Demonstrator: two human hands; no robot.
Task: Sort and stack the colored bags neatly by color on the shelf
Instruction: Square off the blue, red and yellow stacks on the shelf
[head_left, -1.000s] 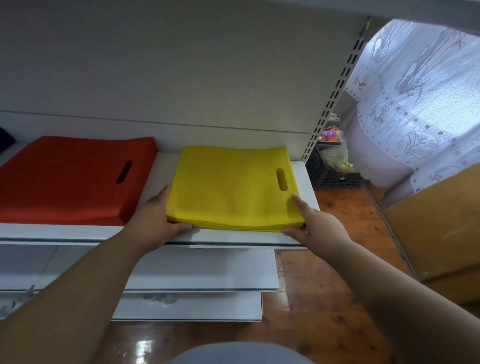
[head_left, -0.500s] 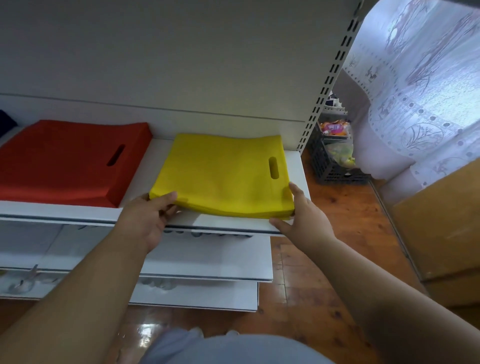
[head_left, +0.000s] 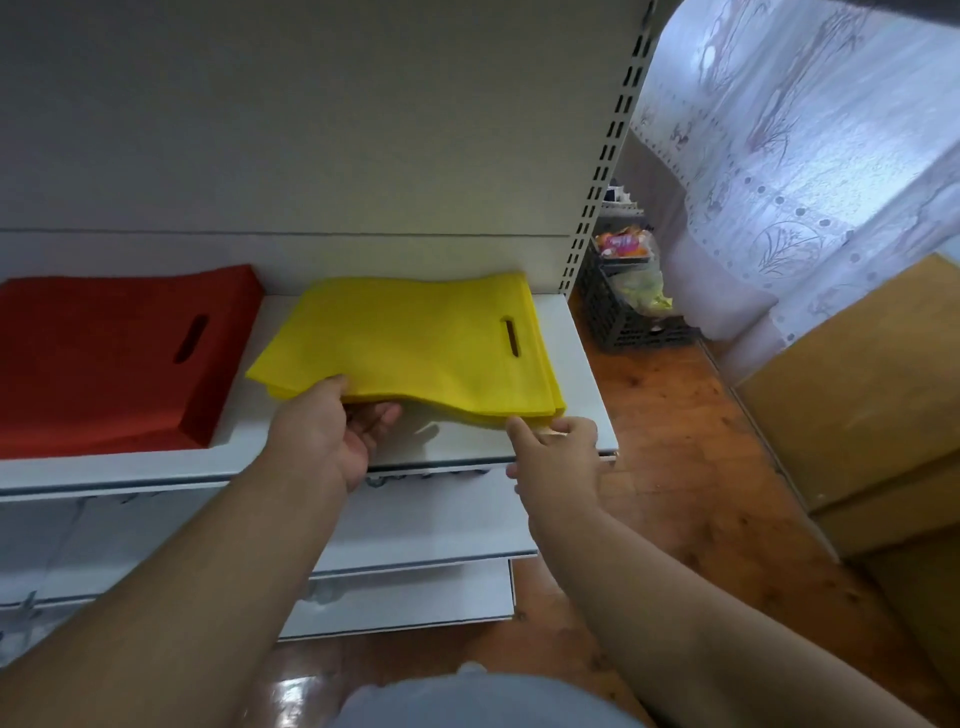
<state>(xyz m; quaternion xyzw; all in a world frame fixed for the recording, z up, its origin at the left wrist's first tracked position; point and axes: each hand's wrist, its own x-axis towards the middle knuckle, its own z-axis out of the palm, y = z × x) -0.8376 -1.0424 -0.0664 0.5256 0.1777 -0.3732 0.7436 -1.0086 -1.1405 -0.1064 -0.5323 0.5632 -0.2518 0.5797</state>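
Stack of flat yellow non-woven bags (head_left: 415, 343) on white metal shelf (head_left: 576, 364), front-left corner lifted. Left hand (head_left: 332, 436) grips that edge, thumb on top, fingers under. Right hand (head_left: 556, 452) pinches front-right corner. Stack of flat red non-woven bags (head_left: 104, 358) lies just left, apart from yellow. Dark plastic crate (head_left: 618, 317) on wooden floor (head_left: 691, 467) at right, beside white lace curtain (head_left: 810, 171).
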